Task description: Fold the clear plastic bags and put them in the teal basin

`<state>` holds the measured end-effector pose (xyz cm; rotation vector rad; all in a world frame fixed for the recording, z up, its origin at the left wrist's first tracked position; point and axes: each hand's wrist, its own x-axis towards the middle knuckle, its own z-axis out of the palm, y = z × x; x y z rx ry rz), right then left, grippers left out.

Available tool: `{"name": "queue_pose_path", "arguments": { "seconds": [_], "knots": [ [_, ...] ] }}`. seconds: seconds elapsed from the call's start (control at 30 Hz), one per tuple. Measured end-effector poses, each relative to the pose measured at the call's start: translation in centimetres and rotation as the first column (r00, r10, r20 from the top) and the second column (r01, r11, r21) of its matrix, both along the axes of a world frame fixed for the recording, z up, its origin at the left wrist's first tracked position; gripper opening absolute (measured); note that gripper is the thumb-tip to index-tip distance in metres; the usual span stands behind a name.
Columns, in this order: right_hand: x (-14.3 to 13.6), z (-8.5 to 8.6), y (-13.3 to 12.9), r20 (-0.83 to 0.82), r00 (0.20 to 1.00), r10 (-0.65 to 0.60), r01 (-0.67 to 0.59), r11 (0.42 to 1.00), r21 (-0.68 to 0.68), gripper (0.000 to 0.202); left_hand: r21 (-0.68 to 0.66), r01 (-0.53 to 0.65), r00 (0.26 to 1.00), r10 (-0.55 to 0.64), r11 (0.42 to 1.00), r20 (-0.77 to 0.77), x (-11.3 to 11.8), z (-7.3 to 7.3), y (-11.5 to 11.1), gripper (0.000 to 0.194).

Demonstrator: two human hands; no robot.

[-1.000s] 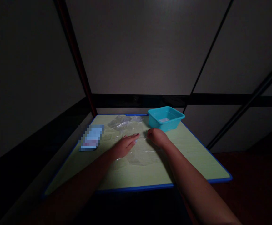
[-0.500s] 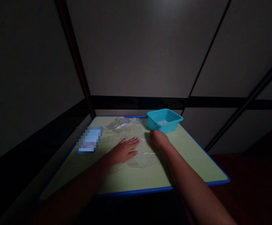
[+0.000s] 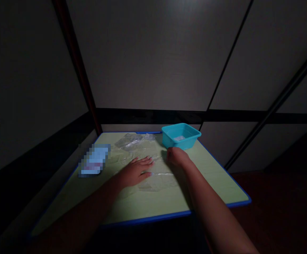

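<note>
A thin, clear plastic bag (image 3: 158, 182) lies spread and wrinkled over the table, with a bunched, shiny part at its far end. My left hand (image 3: 137, 171) rests flat on it, palm down and fingers apart. Around the bag's right edge, my right hand (image 3: 176, 156) is closed, and creases in the plastic run toward it; its fingertips are mostly hidden. Just beyond that hand stands a turquoise plastic basket (image 3: 181, 144) with something pale lying inside.
The pale green table (image 3: 209, 183) has a blue rim. On its left side lies a flat bluish item (image 3: 96, 158), blurred into blocks. A panelled wall (image 3: 148, 63) rises behind the table, and the surroundings are dim.
The whole view has shifted slightly, so table and objects appear a little further left. Both hands keep nearly the same place on the plastic.
</note>
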<state>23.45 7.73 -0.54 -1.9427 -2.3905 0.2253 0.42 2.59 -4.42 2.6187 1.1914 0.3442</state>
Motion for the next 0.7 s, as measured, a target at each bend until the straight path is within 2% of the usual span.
{"name": "queue_pose_path", "arguments": {
  "seconds": [0.27,0.47,0.7],
  "knots": [
    [-0.35,0.42,-0.64,0.053,0.998,-0.016,0.014,0.999,0.036,0.023,0.036,0.015,1.000,-0.015,0.999,0.021,-0.32,-0.04,0.36,0.041],
    [-0.33,0.70,-0.88,0.095,0.991,-0.095,0.086,0.992,0.095,0.023,0.007,-0.005,1.000,0.005,1.000,0.028,-0.22,0.20,0.05,0.041],
    [-0.49,0.97,-0.86,-0.025,0.995,-0.100,0.103,0.974,0.201,0.023,0.060,0.034,0.998,-0.037,0.998,0.056,-0.40,0.02,0.55,0.038]
  ]
}}
